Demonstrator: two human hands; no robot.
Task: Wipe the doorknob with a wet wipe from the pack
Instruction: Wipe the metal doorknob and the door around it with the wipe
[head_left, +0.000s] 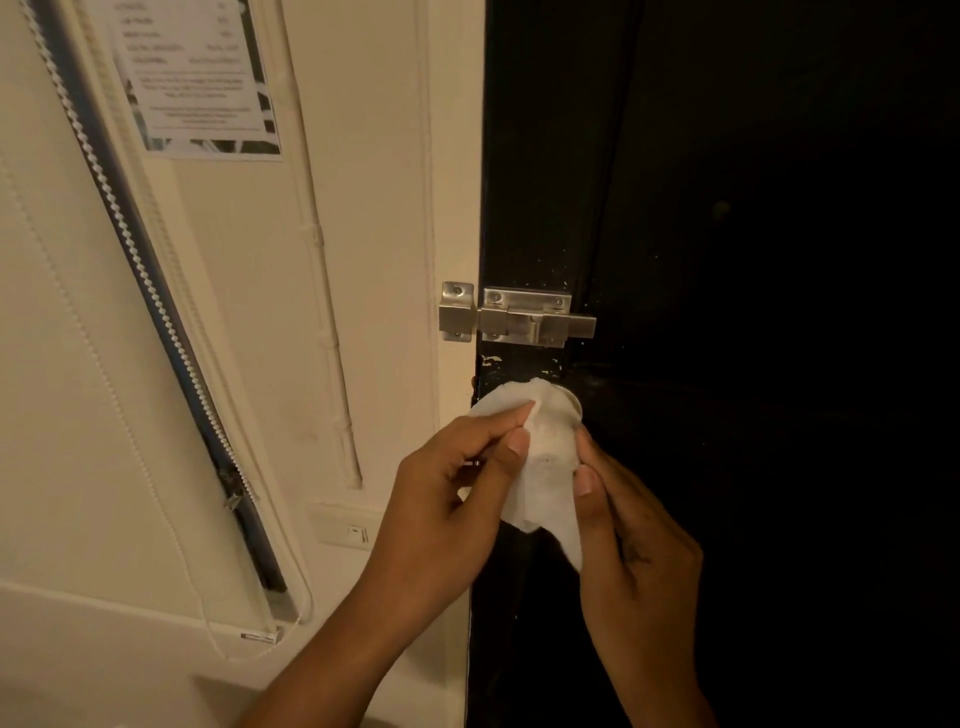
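Seen from the head camera, a person's left hand and right hand both pinch a white wet wipe draped over the doorknob of a dark door, only the knob's rim showing. A steel slide bolt sits just above; a light switch lies left.

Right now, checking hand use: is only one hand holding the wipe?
No, the left hand and right hand both grip the wipe.
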